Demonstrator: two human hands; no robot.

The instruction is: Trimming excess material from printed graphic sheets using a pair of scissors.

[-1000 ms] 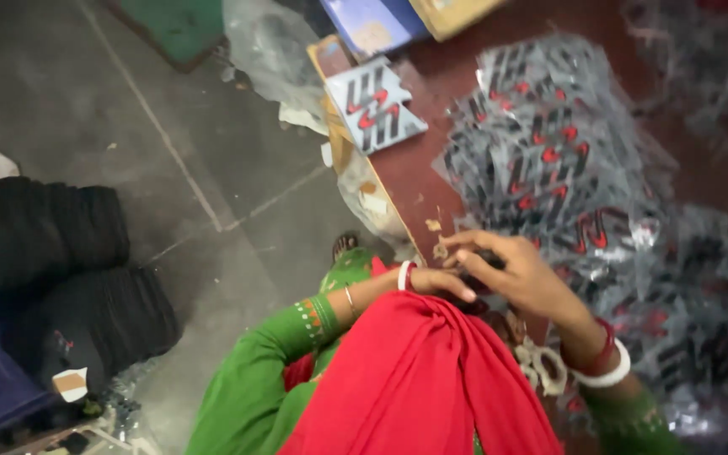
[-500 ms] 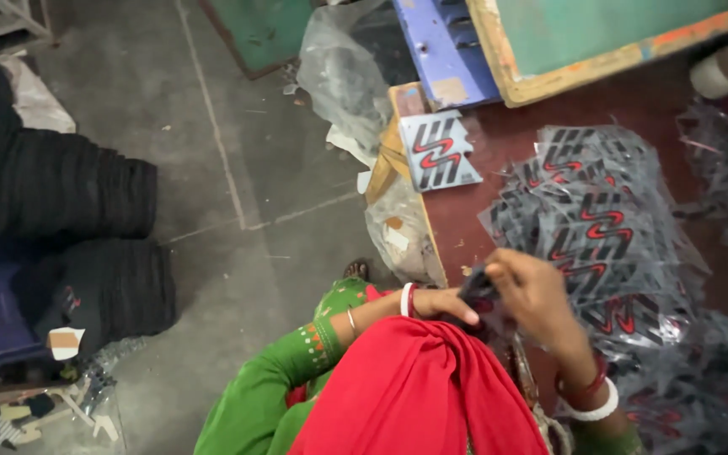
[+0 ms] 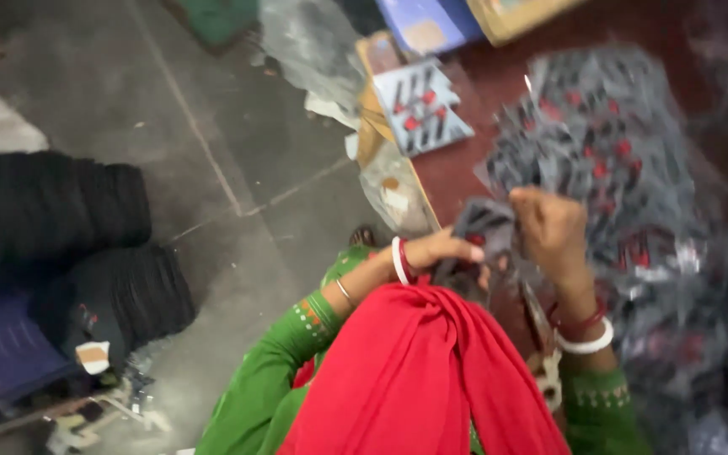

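Dark red bench (image 3: 482, 84) carries heaped grey-and-red plastic packets (image 3: 617, 160); both hands, left hand (image 3: 444, 251) and right hand (image 3: 554, 227), close their fingers on one small dark plastic packet (image 3: 484, 226).

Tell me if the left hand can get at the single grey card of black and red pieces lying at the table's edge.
Probably not right now: the left hand grips a dark packet with the right hand. The grey card lies uncovered further along the table.
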